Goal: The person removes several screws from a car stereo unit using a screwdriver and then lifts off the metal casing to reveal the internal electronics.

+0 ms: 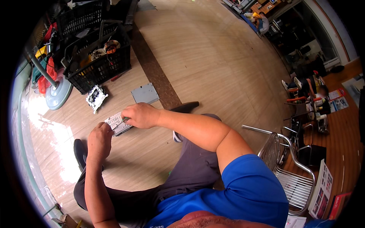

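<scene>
A pale metal part [116, 119] with rows of slots lies on the floor between my hands. My right hand [141, 115] grips a slim tool, perhaps a screwdriver, angled down-left across it. My left hand [99, 141] has curled fingers at the part's left end, by the tool's far end; what they hold is hidden. Above them sit a flat grey metal plate [144, 94] and a white-framed mechanism with dark components [96, 98].
Black crates [97, 69] with tools stand upper left beside a stand with a round base [57, 99]. A steel chair [289, 178] is on my right, near a wooden desk [342, 140] and a seated child-sized figure [319, 93]. Another person [262, 24] is far off, upper right.
</scene>
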Motion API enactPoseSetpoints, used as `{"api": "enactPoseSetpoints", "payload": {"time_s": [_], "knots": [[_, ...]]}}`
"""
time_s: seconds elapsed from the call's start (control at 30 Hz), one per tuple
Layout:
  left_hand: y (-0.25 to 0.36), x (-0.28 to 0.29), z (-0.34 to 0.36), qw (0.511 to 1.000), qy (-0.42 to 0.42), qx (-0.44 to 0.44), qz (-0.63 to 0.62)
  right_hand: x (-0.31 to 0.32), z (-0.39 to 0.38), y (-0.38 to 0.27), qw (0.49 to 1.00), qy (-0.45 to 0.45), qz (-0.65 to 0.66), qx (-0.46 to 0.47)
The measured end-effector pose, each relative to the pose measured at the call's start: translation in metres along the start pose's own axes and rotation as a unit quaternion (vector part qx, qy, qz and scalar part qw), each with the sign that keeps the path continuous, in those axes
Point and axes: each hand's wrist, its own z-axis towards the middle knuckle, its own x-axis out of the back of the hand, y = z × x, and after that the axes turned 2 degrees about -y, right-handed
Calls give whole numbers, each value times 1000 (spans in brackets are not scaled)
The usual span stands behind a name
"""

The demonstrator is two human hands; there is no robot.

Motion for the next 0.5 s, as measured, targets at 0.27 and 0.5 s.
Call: {"api": "enactPoseSetpoints", "payload": {"time_s": [0.27, 0.5], "knots": [[1, -2, 1, 1000, -3, -1, -3, 1, -3, 1, 1000, -2, 4, -4], [-2, -1, -2, 1000, 0, 8, 10, -1, 1, 1, 999, 6, -22, 35]]}}
